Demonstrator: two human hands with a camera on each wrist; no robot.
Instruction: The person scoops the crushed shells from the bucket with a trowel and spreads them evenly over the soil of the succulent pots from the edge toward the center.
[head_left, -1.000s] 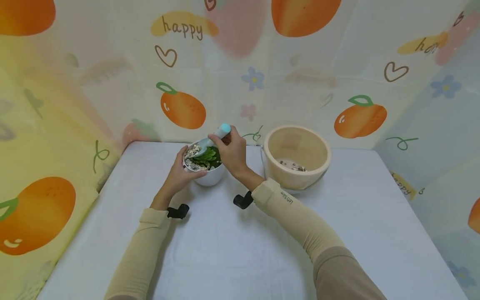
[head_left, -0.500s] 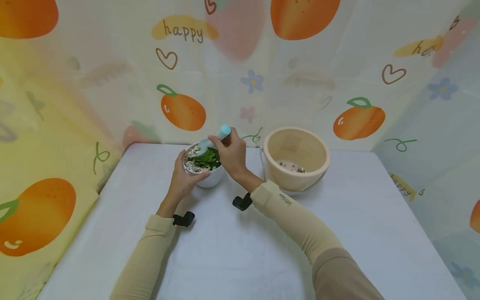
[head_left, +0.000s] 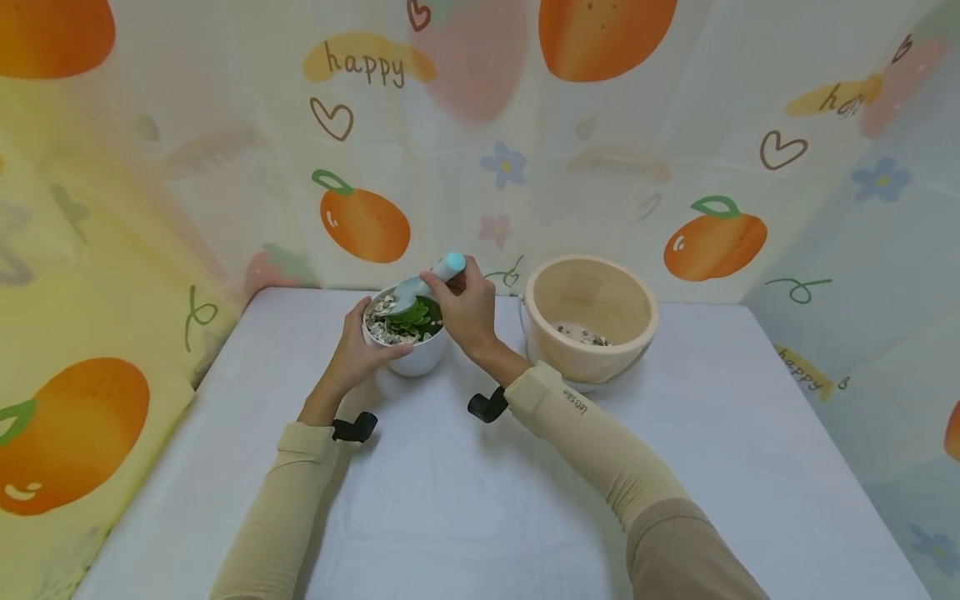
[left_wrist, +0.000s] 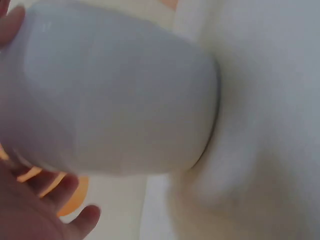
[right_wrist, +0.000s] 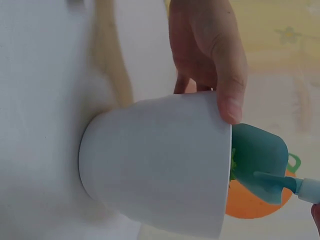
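A white flower pot (head_left: 422, 360) stands on the cloth-covered table, holding a green leafy plant (head_left: 417, 317) and pale pebbles (head_left: 386, 332). My left hand (head_left: 356, 353) grips the pot near its rim, thumb at the front and fingers along the left side. With its thumb and fingers, my right hand (head_left: 468, 312) holds a small garden trowel (head_left: 408, 293) by its light handle. The blade slants down into the pot behind the leaves. In the right wrist view the teal trowel blade (right_wrist: 261, 157) shows just beyond the rim; its tip is hidden inside.
To the right, close to my right forearm, stands a larger cream bucket (head_left: 543, 342) with small stones (head_left: 583, 335) at its bottom. A fruit-patterned curtain (head_left: 510, 192) hangs right behind the table (head_left: 465, 517) and along both sides.
My left wrist swings right, then back left, while the hand stays on the pot. The trowel handle shifts slightly right with my right hand. The pot keeps its place.
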